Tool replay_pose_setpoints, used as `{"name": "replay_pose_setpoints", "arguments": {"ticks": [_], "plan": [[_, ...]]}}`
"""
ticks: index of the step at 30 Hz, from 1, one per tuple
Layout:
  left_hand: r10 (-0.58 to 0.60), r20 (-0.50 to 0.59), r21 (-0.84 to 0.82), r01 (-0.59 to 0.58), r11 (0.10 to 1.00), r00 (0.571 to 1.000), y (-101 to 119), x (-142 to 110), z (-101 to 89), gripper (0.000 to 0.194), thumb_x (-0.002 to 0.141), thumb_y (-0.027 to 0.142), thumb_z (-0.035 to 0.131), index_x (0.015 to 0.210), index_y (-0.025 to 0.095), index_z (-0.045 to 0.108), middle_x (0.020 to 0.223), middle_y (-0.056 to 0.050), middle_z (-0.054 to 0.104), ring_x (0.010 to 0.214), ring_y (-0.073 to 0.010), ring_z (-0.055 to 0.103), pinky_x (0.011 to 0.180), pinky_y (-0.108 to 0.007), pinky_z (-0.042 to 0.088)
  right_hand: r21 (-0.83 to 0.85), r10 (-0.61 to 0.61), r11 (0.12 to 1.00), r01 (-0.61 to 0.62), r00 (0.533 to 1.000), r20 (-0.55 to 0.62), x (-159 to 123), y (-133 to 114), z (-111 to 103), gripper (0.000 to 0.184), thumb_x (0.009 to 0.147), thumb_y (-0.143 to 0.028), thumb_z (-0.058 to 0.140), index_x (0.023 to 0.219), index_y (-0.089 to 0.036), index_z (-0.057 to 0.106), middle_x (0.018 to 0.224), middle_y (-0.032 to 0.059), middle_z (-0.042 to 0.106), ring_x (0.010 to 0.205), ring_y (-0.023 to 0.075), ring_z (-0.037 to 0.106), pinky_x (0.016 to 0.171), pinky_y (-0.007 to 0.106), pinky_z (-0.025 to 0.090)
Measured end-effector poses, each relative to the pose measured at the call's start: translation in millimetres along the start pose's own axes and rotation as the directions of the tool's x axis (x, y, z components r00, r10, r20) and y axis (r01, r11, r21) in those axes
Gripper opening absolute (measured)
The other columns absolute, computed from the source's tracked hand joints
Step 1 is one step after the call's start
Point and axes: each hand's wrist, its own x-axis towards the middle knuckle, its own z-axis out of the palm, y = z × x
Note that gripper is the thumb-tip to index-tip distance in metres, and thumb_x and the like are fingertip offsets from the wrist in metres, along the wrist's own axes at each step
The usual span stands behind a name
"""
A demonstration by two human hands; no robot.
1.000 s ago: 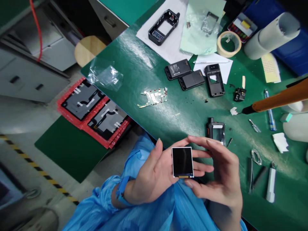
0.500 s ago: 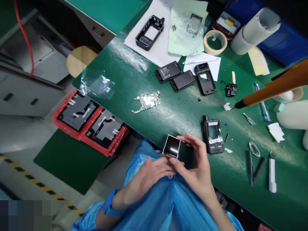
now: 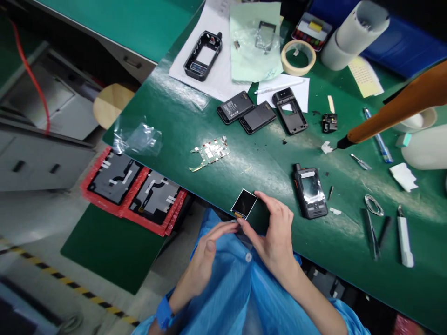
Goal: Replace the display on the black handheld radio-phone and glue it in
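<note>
A small LCD screen (image 3: 245,203) with a dark face and a white border is at the table's near edge. My right hand (image 3: 278,228) holds it by its edges, thumb at the bottom corner and index finger at the upper right corner. My left hand (image 3: 206,258) is open just below, its fingers stretched out with the tips near the screen's lower edge; whether they touch it I cannot tell. To the right lies a black handheld radio (image 3: 310,190) with a clear window. A bare circuit board (image 3: 211,152) lies farther back on the left.
Two black battery packs (image 3: 235,107) and an empty housing (image 3: 290,111) lie mid-table. Another housing (image 3: 203,55) rests on paper behind. An orange-handled tool (image 3: 398,107) reaches in from the right. Tweezers (image 3: 371,235) and a white-handled cutter (image 3: 405,239) lie at right. Red-wrapped panels (image 3: 124,211) are below the left edge.
The screen has shifted slightly up and left and turned in my right hand. My left hand has drawn back to the lower left, its fingers no longer lying beneath the screen. The view has shifted too.
</note>
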Motion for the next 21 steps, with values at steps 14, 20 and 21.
{"name": "replay_pose_setpoints", "arguments": {"ticks": [14,20,21], "plan": [[0.415,0.368,0.425,-0.548,0.72,0.832,47.4,16.0,27.0,0.066,0.123,0.053,0.04,0.067,0.022,0.056,0.058,0.005,0.061,0.056,-0.0104,0.066,0.06,-0.021,0.051,0.138,-0.082,0.985,0.103,0.986,-0.148,-18.7,29.0,-61.7,0.023,0.119,-0.025,0.055,0.099,-0.021,0.065,0.083,-0.0017,0.071,0.074,0.0124,0.066,0.08,0.033,0.049],[0.576,0.579,0.376,-0.816,0.44,0.577,56.9,28.0,87.4,0.034,0.125,0.036,0.036,0.138,0.024,0.065,0.114,0.0,0.087,0.099,-0.0171,0.086,0.101,-0.03,0.065,-0.149,0.133,0.972,-0.184,0.944,-0.301,-47.8,96.7,-135.4,0.033,0.116,-0.023,0.057,0.085,-0.021,0.065,0.07,-0.0034,0.062,0.063,0.0121,0.056,0.072,0.031,0.044],[0.57,0.608,0.361,-0.832,0.421,0.553,57.7,30.4,98.7,0.032,0.123,0.036,0.04,0.142,0.024,0.063,0.117,-0.001,0.087,0.103,-0.0191,0.086,0.104,-0.033,0.065,-0.181,0.191,0.948,-0.262,0.922,-0.336,-54.1,111.1,-147.1,0.022,0.116,-0.03,0.061,0.098,-0.021,0.07,0.077,-0.0019,0.066,0.067,0.0137,0.058,0.071,0.031,0.045]]}}
